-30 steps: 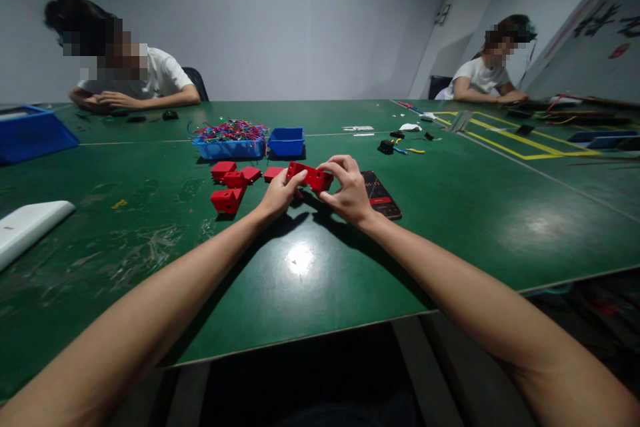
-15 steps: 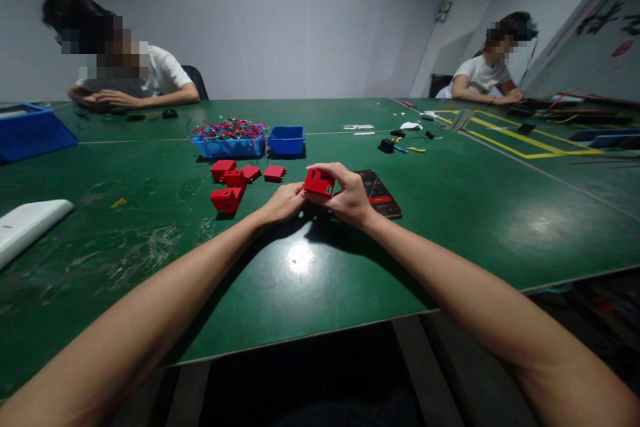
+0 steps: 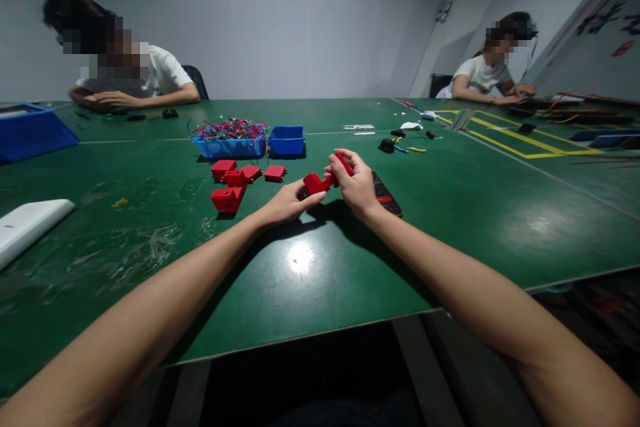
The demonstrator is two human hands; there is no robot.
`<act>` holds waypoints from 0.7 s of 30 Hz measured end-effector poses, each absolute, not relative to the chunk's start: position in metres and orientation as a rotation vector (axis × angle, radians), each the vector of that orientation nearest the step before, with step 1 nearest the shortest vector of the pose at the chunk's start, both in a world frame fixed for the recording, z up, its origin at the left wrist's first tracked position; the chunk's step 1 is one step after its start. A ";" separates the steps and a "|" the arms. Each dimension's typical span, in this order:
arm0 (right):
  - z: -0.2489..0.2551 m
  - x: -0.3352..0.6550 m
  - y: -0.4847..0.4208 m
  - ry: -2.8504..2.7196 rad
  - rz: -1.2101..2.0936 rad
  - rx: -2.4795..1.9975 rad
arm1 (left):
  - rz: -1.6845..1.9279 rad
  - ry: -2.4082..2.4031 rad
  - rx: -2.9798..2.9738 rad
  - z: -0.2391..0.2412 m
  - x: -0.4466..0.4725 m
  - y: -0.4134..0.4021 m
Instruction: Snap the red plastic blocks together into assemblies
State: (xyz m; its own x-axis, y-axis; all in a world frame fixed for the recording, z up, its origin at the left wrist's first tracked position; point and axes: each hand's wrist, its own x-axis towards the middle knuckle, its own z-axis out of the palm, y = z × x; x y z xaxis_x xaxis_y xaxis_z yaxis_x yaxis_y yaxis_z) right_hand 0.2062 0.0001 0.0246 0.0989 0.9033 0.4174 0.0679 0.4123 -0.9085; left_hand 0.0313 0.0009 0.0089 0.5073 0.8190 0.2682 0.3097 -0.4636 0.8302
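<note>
Within the last half second the red plastic part had been swung up from a compact block to a tilt just above the green table, the right hand pinching its upper end and the left hand its lower end, beside the phone

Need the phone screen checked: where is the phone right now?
In the head view, the phone lies flat on the table, just right of centre, partly behind the right hand, which holds a red piece.

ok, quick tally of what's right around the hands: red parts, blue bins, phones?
Loose red parts on table: 5
Red part held by left hand and right hand: 1
Blue bins: 2
Phone: 1
Total: 9
</note>
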 end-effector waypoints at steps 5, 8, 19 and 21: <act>0.024 0.209 0.009 -1.140 1.044 -1.048 | 0.898 0.927 2.064 0.003 0.031 0.007; 0.026 0.212 0.010 -1.144 1.123 -1.100 | 0.945 0.981 2.083 0.003 0.031 0.009; 0.027 0.207 0.004 -1.137 1.284 -1.170 | 1.133 1.037 1.924 -0.001 0.029 0.014; 0.029 0.205 0.001 -1.093 1.380 -1.192 | 1.172 1.023 1.880 0.002 0.030 0.013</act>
State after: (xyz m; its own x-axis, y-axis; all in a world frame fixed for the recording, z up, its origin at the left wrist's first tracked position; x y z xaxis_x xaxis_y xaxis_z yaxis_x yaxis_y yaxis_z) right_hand 0.2054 0.0013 0.0290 -0.0474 0.9918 -0.1188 -0.1114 -0.1234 -0.9861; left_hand 0.0303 0.0129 0.0018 0.2829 0.8796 0.3825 0.2601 -0.4542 0.8521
